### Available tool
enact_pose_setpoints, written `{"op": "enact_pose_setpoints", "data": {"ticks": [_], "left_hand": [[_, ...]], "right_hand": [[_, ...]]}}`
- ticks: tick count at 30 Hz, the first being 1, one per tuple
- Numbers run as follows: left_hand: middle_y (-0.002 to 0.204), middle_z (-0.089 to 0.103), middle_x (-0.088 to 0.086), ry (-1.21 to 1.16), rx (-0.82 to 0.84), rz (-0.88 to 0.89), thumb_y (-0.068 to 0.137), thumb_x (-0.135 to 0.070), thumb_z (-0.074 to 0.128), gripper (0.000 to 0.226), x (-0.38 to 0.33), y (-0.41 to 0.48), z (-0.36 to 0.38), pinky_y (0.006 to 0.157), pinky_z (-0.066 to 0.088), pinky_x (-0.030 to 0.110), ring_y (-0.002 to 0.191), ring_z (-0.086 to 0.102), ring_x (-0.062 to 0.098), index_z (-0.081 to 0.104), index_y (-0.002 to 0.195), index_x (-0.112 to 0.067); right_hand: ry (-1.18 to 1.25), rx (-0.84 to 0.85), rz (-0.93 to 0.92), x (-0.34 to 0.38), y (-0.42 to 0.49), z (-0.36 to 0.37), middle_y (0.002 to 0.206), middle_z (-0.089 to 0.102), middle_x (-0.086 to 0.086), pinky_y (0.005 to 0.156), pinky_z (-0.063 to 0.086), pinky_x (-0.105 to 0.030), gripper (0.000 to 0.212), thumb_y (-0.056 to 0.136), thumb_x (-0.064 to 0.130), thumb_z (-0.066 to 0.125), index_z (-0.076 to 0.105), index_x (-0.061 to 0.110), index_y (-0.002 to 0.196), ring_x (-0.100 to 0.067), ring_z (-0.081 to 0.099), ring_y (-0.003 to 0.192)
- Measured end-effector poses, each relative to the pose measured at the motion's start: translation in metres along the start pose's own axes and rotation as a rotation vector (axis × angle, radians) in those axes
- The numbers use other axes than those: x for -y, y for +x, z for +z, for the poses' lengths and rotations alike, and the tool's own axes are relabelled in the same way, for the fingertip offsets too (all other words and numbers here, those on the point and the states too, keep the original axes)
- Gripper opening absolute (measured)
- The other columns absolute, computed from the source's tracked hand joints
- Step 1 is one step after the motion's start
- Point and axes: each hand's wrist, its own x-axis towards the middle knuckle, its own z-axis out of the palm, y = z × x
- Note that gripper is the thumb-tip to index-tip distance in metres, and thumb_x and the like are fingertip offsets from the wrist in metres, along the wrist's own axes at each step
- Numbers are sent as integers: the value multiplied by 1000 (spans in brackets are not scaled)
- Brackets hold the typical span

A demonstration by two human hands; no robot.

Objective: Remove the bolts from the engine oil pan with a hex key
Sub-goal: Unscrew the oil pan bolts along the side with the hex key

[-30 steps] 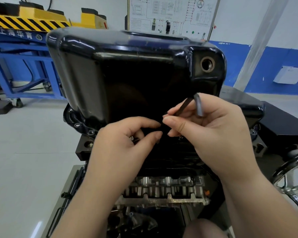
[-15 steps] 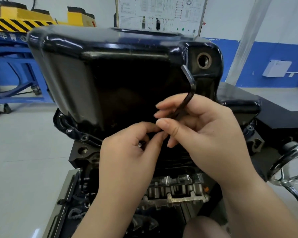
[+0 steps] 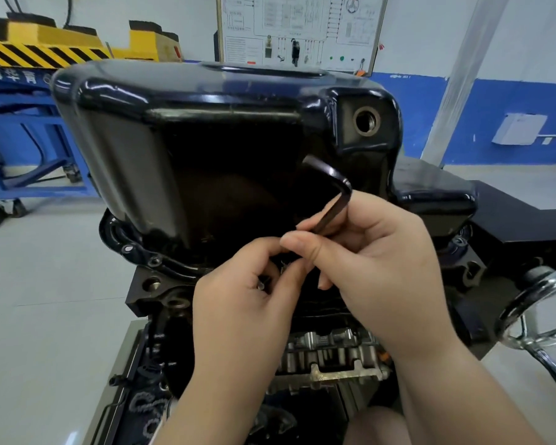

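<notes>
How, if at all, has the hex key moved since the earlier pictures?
Yes. The hex key has swung its short arm leftward, away from the drain hole in the oil pan.

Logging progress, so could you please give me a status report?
Right hand grips hex key. Left hand holds a bolt at oil pan flange. Key tip hidden by fingers.

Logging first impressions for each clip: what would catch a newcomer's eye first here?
The glossy black oil pan fills the upper centre, its open round drain hole at upper right. Just below, the right hand pinches an L-shaped hex key in front of the pan's dark wall, while the left hand curls round a small bolt beside it.
</notes>
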Motion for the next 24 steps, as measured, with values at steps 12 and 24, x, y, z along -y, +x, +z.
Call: {"op": "enact_pose_setpoints", "data": {"ticks": [12, 24], "left_hand": [[66, 63, -17, -56, -23, -55, 81, -32, 63, 11, 0, 1, 5, 47, 36, 6, 56, 57, 2, 67, 78, -43], [61, 54, -12, 12, -37, -73, 79, -29, 68, 20, 2, 0, 3, 40, 25, 5, 45, 44, 1, 55, 65, -36]], "right_hand": [[-16, 28, -5, -3, -10, 2, 89, 73, 9, 57, 50, -19, 25, 86, 11, 59, 70, 28, 100, -11, 61, 53], [-80, -38, 2, 0, -1, 4, 68, 68, 7, 49, 48, -20, 11, 71, 26, 76, 66, 20, 72, -12, 61, 54]]}}
